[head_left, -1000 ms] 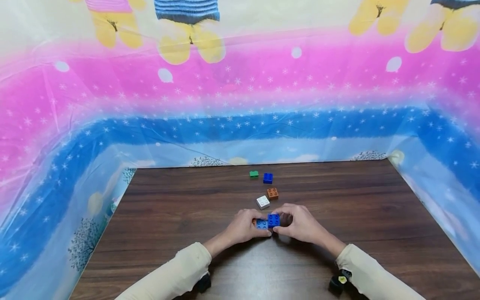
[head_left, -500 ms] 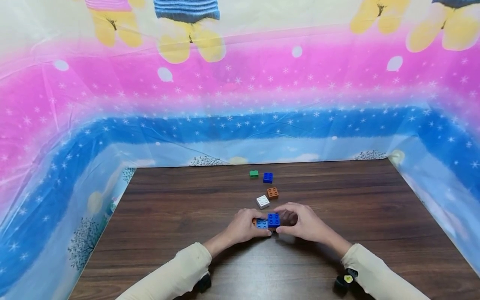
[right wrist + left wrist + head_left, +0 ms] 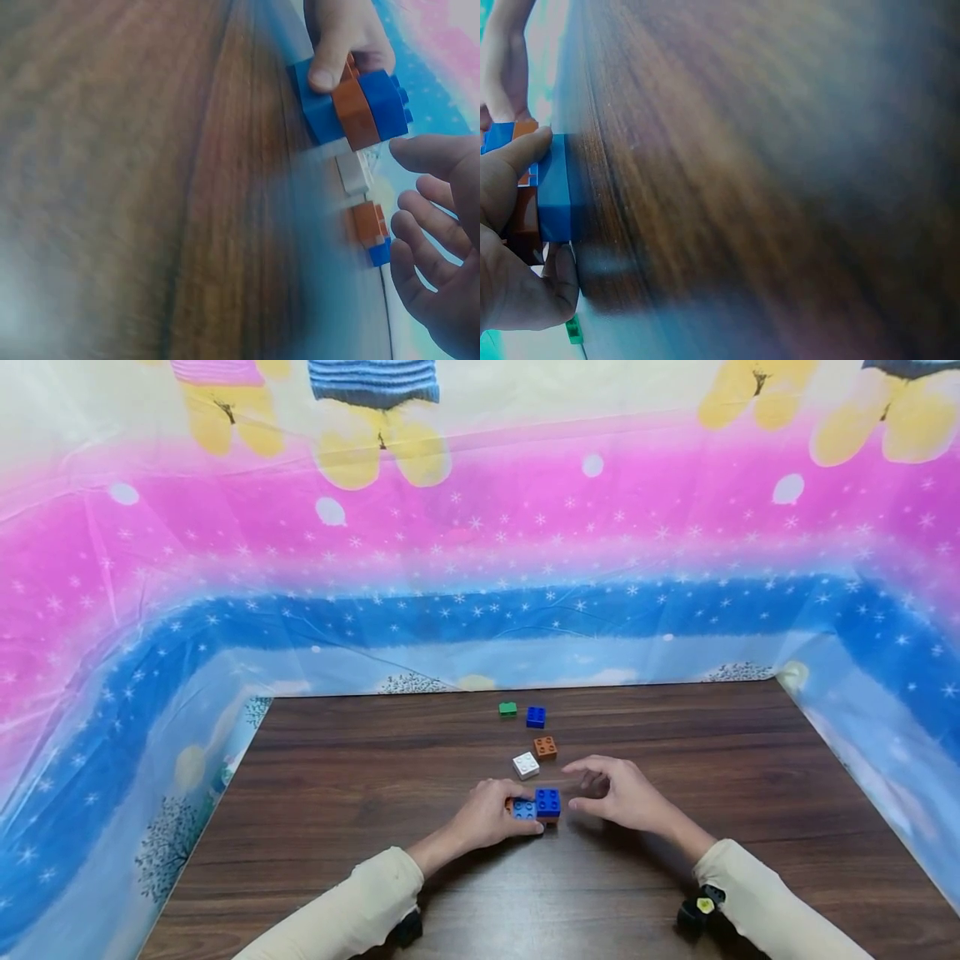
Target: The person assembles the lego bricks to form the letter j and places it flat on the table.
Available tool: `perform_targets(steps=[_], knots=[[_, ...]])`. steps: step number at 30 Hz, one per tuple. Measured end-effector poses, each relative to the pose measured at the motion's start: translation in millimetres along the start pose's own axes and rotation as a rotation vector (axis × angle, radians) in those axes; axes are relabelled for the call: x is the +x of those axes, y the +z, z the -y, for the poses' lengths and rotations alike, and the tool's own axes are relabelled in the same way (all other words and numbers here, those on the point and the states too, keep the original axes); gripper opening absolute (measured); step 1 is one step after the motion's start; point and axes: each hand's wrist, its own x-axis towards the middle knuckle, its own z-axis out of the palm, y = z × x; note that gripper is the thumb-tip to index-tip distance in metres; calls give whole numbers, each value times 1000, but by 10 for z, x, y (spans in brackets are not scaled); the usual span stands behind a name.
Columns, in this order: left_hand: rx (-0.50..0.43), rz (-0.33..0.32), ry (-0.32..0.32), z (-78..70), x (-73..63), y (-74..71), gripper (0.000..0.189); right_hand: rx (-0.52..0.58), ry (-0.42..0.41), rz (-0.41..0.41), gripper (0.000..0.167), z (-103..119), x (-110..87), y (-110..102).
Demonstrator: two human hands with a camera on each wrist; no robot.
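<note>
My left hand (image 3: 486, 814) grips a small stack of toy building bricks at the middle of the table, thumb on the near side and fingers on the far side. A light blue brick (image 3: 319, 105) forms the bottom, against the wood. Above it sit an orange brick (image 3: 356, 116) on the right and a brown-orange one (image 3: 526, 225) on the left, partly hidden by the hand. A dark blue brick (image 3: 547, 800) with studs up tops the right end. My right hand (image 3: 626, 795) is held just right of the stack, fingers loosely bent, holding nothing.
Beyond the stack lie loose bricks: a white one (image 3: 526, 765), an orange one (image 3: 545, 747), a blue one (image 3: 536, 717) and a green one (image 3: 507, 709). A printed cloth (image 3: 480, 610) hangs around the back and sides of the dark wood table (image 3: 337, 760).
My right hand has let go of the dark blue brick and drawn away to the right. The brick stays on the stack, and my left hand keeps its grip in place.
</note>
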Motion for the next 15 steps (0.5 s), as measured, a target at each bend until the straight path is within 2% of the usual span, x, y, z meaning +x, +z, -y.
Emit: perform_targets(steps=[7, 15], knots=[[20, -3, -5, -10, 2, 4, 49, 13, 57, -50, 44, -75, 118, -18], [5, 1, -10, -18, 0, -7, 47, -6, 97, -51, 42, -121, 234, -10]])
